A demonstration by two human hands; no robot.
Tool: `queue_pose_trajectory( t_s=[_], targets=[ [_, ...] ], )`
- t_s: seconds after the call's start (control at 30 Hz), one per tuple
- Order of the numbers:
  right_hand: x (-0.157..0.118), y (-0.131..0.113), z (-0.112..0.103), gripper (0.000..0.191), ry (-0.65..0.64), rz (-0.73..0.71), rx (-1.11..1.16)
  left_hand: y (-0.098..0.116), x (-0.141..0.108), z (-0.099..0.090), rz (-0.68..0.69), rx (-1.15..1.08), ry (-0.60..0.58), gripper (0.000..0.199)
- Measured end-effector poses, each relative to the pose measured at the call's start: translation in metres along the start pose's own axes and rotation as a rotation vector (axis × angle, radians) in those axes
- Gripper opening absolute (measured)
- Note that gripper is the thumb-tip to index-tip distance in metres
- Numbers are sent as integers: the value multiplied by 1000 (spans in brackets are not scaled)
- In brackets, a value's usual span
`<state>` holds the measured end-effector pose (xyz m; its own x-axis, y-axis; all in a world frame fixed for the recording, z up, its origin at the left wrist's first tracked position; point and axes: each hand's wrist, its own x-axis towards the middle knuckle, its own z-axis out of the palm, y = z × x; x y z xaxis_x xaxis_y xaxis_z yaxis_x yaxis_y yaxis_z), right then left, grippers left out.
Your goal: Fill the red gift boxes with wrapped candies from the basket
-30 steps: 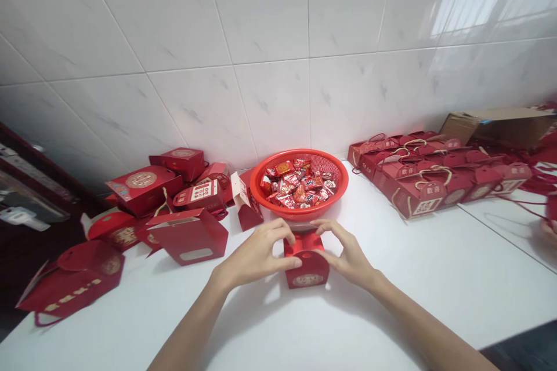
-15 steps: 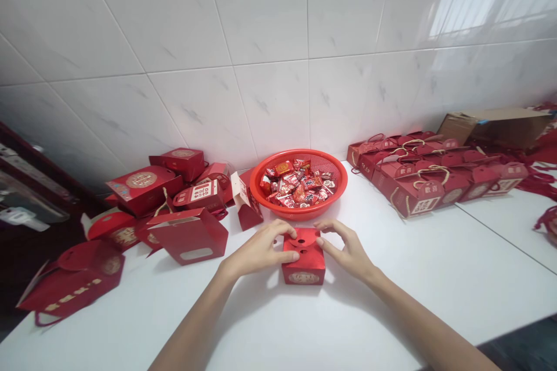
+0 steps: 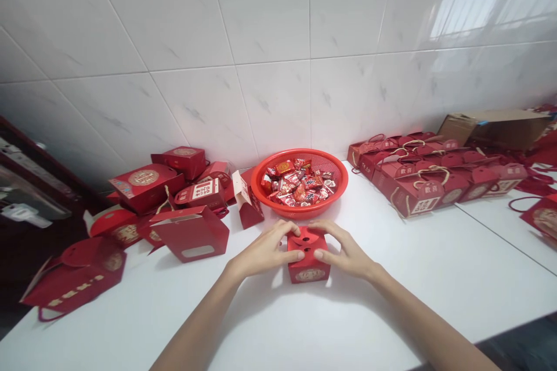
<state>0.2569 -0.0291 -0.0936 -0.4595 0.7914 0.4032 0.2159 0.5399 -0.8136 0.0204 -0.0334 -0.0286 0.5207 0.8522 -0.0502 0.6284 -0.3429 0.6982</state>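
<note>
A small red box (image 3: 308, 271) with a gold emblem on its front stands on the white table, its top flaps folded inward and two holes showing. My left hand (image 3: 270, 250) grips its left side, the thumb on the top flap. From the right, my right hand (image 3: 343, 248) holds the same box, thumb on the top near the holes and fingers at the back edge. Just behind the box sits a red plastic basket (image 3: 300, 211) full of wrapped candies (image 3: 300, 184).
Several red boxes (image 3: 191, 237) lie loosely at the left. Rows of red boxes with rope handles (image 3: 418, 191) stand at the right, before a cardboard box (image 3: 509, 127). Another red box (image 3: 542, 217) is at the right edge. A tiled wall (image 3: 270, 104) rises behind.
The held box has shifted slightly right in view, and its top flaps sit closer together. My right thumb has moved lower on the top. More of a red box shows at the right edge.
</note>
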Motion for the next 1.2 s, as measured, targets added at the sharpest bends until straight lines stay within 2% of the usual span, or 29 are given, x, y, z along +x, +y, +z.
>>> queue_pose_trajectory(
  t_s=[0.1, 0.27, 0.53, 0.9, 1.1, 1.2],
  targets=[
    [-1, 0, -7, 66, -101, 5, -65, 4, 1, 4, 5, 22, 12, 31],
    [0, 4, -18, 66, -150, 46, -92, 10, 3, 10, 10, 5, 31, 35],
    [-2, 7, -27, 72, -147, 76, -96, 7, 6, 20, 60, -74, 48, 47],
    [-3, 7, -25, 72, -158, 79, -99, 4, 7, 24, 88, -67, 53, 36],
    [-2, 6, -19, 48, -54, 43, -52, 1, 8, 28, 78, -124, 65, 40],
    [-2, 10, -15, 45, -22, 26, -44, -1, 10, 33, 70, -171, 96, 34]
  ],
)
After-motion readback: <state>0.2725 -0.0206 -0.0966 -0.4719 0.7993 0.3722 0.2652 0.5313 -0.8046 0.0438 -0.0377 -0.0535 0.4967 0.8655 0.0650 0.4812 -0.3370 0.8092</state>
